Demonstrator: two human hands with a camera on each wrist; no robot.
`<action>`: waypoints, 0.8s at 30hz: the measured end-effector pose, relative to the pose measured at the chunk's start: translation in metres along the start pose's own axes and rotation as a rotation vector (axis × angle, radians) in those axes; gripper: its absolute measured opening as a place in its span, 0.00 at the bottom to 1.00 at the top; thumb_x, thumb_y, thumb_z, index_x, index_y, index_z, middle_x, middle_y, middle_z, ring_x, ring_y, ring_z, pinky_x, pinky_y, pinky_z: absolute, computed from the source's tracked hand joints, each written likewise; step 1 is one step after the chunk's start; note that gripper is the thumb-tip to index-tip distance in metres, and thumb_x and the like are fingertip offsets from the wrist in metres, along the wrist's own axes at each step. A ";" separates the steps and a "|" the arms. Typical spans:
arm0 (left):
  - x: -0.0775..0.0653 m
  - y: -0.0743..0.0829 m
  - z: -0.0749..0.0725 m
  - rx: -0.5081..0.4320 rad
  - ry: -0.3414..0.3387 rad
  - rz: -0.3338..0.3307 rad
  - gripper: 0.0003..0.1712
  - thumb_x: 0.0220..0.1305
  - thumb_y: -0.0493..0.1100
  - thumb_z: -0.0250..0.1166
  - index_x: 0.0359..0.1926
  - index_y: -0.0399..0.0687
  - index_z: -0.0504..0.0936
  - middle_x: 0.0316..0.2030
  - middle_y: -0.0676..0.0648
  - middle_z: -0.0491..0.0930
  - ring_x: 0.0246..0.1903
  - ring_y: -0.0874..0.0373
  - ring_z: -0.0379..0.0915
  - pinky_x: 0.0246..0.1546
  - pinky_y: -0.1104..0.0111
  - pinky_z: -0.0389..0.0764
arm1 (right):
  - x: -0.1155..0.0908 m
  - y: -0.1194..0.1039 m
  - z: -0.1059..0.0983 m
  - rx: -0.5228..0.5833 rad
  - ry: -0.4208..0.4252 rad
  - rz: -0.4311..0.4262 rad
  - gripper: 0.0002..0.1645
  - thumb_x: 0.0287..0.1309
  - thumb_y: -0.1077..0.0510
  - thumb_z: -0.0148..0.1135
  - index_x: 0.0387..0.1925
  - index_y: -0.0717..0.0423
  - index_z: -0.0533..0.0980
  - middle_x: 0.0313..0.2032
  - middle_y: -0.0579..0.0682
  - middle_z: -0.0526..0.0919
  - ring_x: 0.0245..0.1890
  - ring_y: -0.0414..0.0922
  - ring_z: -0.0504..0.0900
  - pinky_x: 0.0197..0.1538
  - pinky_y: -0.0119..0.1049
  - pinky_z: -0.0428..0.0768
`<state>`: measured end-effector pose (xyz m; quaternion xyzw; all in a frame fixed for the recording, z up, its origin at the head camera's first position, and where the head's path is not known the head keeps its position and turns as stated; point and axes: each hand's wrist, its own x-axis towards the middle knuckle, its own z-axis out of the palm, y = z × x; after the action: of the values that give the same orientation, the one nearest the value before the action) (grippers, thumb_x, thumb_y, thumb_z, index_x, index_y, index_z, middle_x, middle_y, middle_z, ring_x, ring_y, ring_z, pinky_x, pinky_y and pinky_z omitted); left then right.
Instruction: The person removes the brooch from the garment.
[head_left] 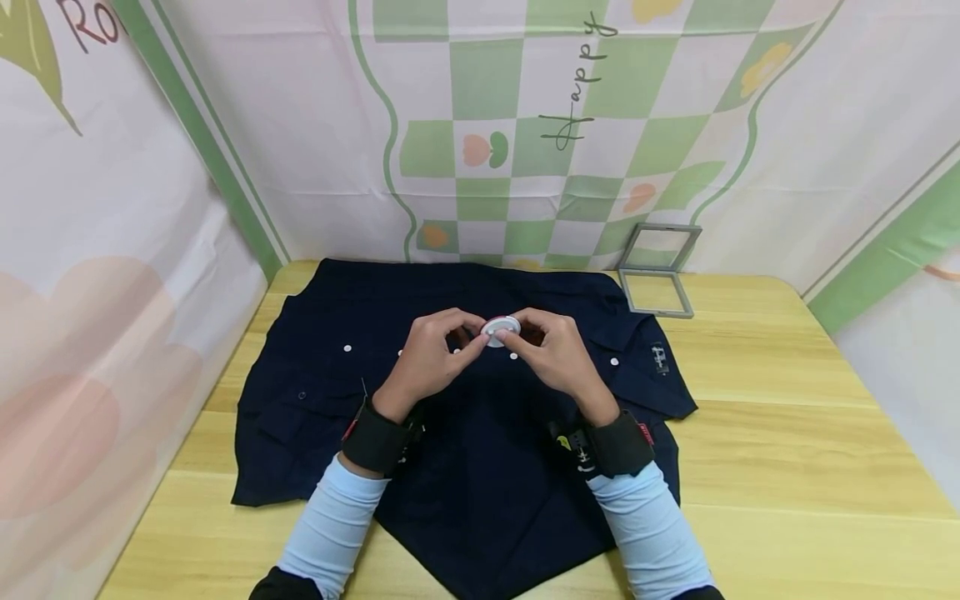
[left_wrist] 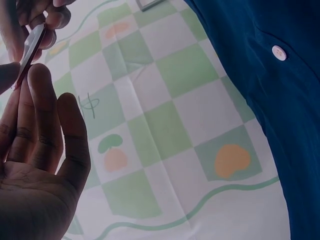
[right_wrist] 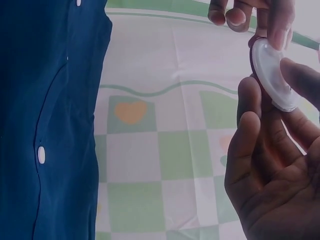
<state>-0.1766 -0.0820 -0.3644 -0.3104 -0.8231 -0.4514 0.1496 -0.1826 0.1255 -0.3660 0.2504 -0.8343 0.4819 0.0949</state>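
Observation:
Both hands pinch one round badge [head_left: 501,327] with a white back and a reddish edge, held above a dark navy shirt. My left hand [head_left: 429,357] grips its left side between thumb and fingers. On the opposite side my right hand [head_left: 558,353] holds it, the thumb pressing on the white back. In the right wrist view the badge [right_wrist: 270,72] is tilted, its white face toward the camera. The left wrist view shows the badge [left_wrist: 31,50] nearly edge-on. Below the hands the navy shirt [head_left: 487,467] lies spread on the table, with several white buttons along it.
A grey double frame [head_left: 654,270] stands half-folded at the table's back, beside the shirt's right end. The wooden table [head_left: 795,433] extends to the right. Patterned cloth [head_left: 487,83] hangs behind and at the sides.

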 end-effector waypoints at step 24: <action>-0.001 -0.003 0.004 0.055 0.028 0.027 0.08 0.65 0.40 0.66 0.42 0.42 0.86 0.36 0.45 0.84 0.27 0.60 0.75 0.29 0.68 0.78 | -0.014 0.015 -0.019 0.089 -0.090 0.146 0.13 0.70 0.62 0.55 0.50 0.66 0.77 0.39 0.63 0.84 0.34 0.35 0.84 0.39 0.35 0.83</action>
<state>-0.1774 -0.0803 -0.3688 -0.3109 -0.8289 -0.4307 0.1756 -0.1792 0.1524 -0.3729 0.2141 -0.8317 0.5122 0.0106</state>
